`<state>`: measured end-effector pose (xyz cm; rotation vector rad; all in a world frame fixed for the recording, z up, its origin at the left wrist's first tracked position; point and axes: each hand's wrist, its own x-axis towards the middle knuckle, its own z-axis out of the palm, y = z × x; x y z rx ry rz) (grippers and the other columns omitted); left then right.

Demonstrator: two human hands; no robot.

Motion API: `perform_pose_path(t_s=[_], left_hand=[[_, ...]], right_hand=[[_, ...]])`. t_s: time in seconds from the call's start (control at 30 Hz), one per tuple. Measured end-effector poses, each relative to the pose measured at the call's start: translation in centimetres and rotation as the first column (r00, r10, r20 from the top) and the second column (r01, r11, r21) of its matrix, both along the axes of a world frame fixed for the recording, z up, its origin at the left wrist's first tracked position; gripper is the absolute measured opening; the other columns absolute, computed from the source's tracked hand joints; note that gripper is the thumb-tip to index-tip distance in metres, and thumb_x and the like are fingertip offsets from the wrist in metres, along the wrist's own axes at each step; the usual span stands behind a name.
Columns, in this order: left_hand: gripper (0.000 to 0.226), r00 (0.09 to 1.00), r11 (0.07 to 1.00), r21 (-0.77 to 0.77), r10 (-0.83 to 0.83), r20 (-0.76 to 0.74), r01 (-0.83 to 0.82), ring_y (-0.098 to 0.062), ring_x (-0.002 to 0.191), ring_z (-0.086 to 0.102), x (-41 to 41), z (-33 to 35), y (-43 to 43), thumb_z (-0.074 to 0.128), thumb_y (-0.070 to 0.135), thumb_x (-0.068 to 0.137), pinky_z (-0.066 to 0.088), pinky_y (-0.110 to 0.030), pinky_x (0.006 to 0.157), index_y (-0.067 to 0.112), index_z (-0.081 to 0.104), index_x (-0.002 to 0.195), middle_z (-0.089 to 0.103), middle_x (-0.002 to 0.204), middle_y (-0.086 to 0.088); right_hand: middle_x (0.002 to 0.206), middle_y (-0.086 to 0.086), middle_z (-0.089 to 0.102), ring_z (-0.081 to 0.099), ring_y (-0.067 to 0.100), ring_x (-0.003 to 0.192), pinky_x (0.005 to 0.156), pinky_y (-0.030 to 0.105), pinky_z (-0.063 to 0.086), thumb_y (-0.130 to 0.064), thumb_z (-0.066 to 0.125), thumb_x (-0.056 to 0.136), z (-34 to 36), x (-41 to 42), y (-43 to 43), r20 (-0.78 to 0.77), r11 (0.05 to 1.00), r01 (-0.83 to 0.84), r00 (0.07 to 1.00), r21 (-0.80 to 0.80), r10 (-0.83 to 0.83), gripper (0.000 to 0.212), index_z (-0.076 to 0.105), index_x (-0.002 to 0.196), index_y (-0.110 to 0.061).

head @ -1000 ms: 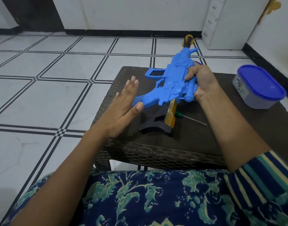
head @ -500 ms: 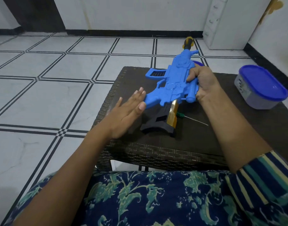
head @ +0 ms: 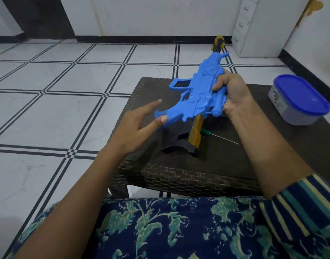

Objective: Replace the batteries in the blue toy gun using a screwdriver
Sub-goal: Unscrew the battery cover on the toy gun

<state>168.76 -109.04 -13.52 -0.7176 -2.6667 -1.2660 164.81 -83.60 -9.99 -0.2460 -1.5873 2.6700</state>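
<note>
Two hands are at the gun (head: 197, 98): your right hand (head: 233, 96) grips its middle above the table (head: 179, 176), muzzle pointing away from you, your left hand (head: 134, 131), fingers spread, touches its handle by the thumb, and the screwdriver (head: 219, 136) lies below, between them

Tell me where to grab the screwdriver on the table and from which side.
Take the screwdriver by its green handle, probably from above and the right. It lies flat, its thin shaft pointing right, too slim to pinch well. The gold stock of the gun overlaps the handle's left end, so that side is blocked. The left hand is free; the right hand holds the gun.
</note>
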Motion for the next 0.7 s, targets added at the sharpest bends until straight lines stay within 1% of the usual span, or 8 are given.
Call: perform_pose_path(t_s=[0.17,0.3,0.4,0.5,0.57,0.63,0.67,0.7], left_hand=[[0.085,0.963,0.978,0.055,-0.210,0.167,0.203,0.007,0.135,0.032,1.6,1.6,1.7,0.059,0.067,0.070,0.026,-0.012,0.107,0.030,0.040,0.144,0.038,0.149,0.017],[0.101,0.902,0.943,0.162,-0.326,0.284,0.290,0.011,0.136,0.026,2.5,3.2,2.8,0.070,0.070,0.059,0.023,-0.015,0.113,0.031,0.036,0.146,0.030,0.153,0.018],[0.103,0.936,0.965,0.031,-0.262,0.235,0.262,0.009,0.137,0.023,2.7,4.0,4.2,0.080,0.050,0.064,0.024,-0.010,0.110,0.029,0.026,0.150,0.023,0.156,0.017],[0.098,0.970,0.976,-0.067,-0.196,0.143,0.207,-0.009,0.137,0.034,2.7,4.3,5.3,0.079,0.022,0.072,0.036,-0.024,0.108,0.025,0.021,0.151,0.030,0.155,0.006],[0.096,0.960,0.978,-0.010,-0.204,0.193,0.210,-0.021,0.120,0.054,2.6,4.1,5.6,0.073,0.017,0.069,0.049,-0.031,0.088,0.026,0.023,0.151,0.046,0.145,-0.001],[0.093,0.945,0.973,0.118,-0.221,0.242,0.198,-0.012,0.088,0.063,2.4,4.0,5.6,0.065,0.018,0.064,0.050,-0.023,0.067,0.026,0.029,0.149,0.058,0.129,-0.003],[0.090,0.942,0.967,0.186,-0.220,0.254,0.175,-0.007,0.082,0.061,2.3,3.9,5.5,0.062,0.015,0.063,0.050,-0.021,0.067,0.024,0.033,0.148,0.061,0.124,-0.002],[0.087,0.939,0.955,0.258,-0.216,0.266,0.147,-0.005,0.085,0.061,2.1,3.8,5.3,0.060,0.012,0.063,0.052,-0.020,0.072,0.021,0.036,0.146,0.062,0.122,0.001]], right_hand=[[0.105,0.019,0.051,0.059,0.041,0.093,0.081,0.059,0.056,0.008,0.033,0.073,1.0,-0.2,-0.7,0.015,0.997,0.058,0.998,-0.050,-0.057,0.034,0.046,0.102,-0.002],[0.099,0.017,0.043,0.052,0.041,0.088,0.088,0.074,0.043,0.006,0.047,0.049,2.0,-0.5,-1.0,0.016,0.986,0.165,0.986,-0.028,-0.165,0.038,0.042,0.085,-0.007],[0.095,0.016,0.043,0.051,0.040,0.086,0.087,0.075,0.044,0.007,0.049,0.048,2.6,-0.6,-1.2,-0.007,0.982,0.184,0.983,-0.037,-0.184,0.031,0.040,0.074,-0.008],[0.091,0.013,0.045,0.052,0.037,0.085,0.083,0.069,0.050,0.010,0.049,0.058,3.4,-0.3,-1.4,-0.008,0.977,0.214,0.977,-0.018,-0.214,0.024,0.044,0.077,-0.005],[0.091,0.013,0.047,0.053,0.034,0.083,0.079,0.060,0.056,0.011,0.051,0.069,3.7,-0.1,-1.4,0.005,0.974,0.228,0.974,0.009,-0.228,0.023,0.046,0.086,-0.004],[0.084,0.009,0.049,0.052,0.029,0.078,0.075,0.045,0.058,0.007,0.056,0.077,4.0,0.1,-1.7,0.014,0.970,0.241,0.970,0.035,-0.242,0.016,0.049,0.085,-0.005],[0.081,0.008,0.049,0.052,0.028,0.079,0.076,0.044,0.055,0.004,0.059,0.080,4.0,0.2,-1.9,0.017,0.972,0.230,0.973,0.043,-0.231,0.013,0.052,0.083,-0.007],[0.081,0.008,0.051,0.052,0.028,0.083,0.080,0.045,0.053,-0.001,0.063,0.083,4.0,0.4,-2.1,0.014,0.978,0.203,0.979,0.044,-0.204,0.011,0.055,0.082,-0.008]])
